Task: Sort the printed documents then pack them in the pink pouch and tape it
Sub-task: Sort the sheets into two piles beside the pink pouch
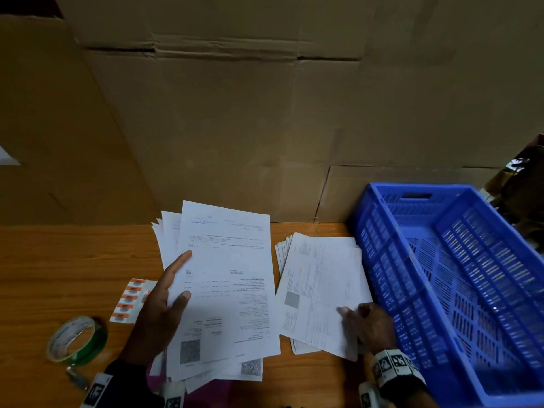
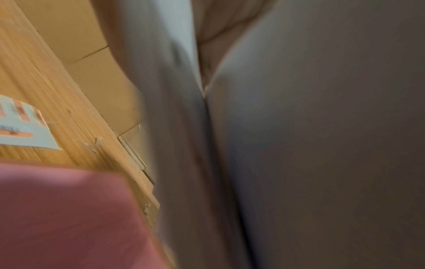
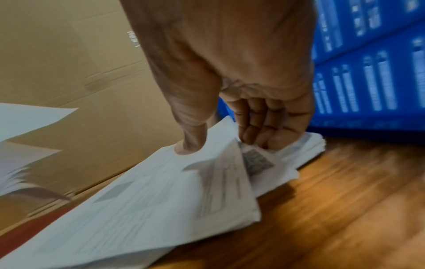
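Note:
My left hand (image 1: pixel 173 293) holds a fanned stack of printed documents (image 1: pixel 226 287) above the wooden table, thumb on the top sheet and fingers behind. Beneath that stack a strip of the pink pouch (image 1: pixel 154 378) shows; it is a blurred pink area (image 2: pixel 69 218) in the left wrist view. My right hand (image 1: pixel 354 313) pinches the near corner of the top sheet (image 3: pixel 161 191) of a second pile (image 1: pixel 321 278) lying next to the crate. The thumb (image 3: pixel 190 145) sits on the sheet and the curled fingers (image 3: pixel 260 131) are under it. A roll of tape (image 1: pixel 76 340) lies at the front left.
A blue slotted plastic crate (image 1: pixel 441 260) stands at the right, touching the second pile's side. A sheet of orange stickers (image 1: pixel 131 298) lies left of my left hand. Large cardboard boxes (image 1: pixel 265 113) wall off the back of the table (image 1: pixel 59 260).

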Tool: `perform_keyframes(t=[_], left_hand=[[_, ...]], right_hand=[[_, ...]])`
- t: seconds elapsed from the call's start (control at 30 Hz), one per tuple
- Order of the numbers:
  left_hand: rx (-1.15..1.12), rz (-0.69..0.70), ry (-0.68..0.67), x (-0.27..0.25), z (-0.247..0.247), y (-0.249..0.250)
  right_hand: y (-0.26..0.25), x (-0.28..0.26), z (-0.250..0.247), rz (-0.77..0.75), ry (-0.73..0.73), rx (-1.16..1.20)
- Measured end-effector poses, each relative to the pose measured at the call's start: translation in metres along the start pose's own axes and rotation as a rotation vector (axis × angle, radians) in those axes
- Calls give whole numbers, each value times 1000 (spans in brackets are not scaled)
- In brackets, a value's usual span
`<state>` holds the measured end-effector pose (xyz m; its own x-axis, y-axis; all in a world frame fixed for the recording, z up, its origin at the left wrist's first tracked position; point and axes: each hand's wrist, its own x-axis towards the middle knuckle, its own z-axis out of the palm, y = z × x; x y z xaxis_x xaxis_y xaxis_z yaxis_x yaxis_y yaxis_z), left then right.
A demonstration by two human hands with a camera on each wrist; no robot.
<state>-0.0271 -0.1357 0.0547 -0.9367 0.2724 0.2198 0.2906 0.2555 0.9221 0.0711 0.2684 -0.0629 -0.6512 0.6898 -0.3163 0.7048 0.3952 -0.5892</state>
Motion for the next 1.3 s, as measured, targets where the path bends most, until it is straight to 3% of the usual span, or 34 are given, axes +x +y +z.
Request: perform_keyframes(t=[0.07, 0.17, 0.37, 1.17, 1.3], left_hand=[[-7, -13, 2, 0, 0, -1], [-23, -30, -8, 0, 4, 0], [-33, -43, -10, 0, 7, 4], [89, -59, -27, 0, -4, -6], [97, -56, -25, -1, -7, -4]], right_hand=[[-8, -2, 10, 28, -48, -163], [-21, -10, 25, 49, 37, -349], [-21, -19, 42, 54, 168, -276], [-25, -32, 40, 5, 75, -355], [-28, -36, 38, -26, 117, -320]])
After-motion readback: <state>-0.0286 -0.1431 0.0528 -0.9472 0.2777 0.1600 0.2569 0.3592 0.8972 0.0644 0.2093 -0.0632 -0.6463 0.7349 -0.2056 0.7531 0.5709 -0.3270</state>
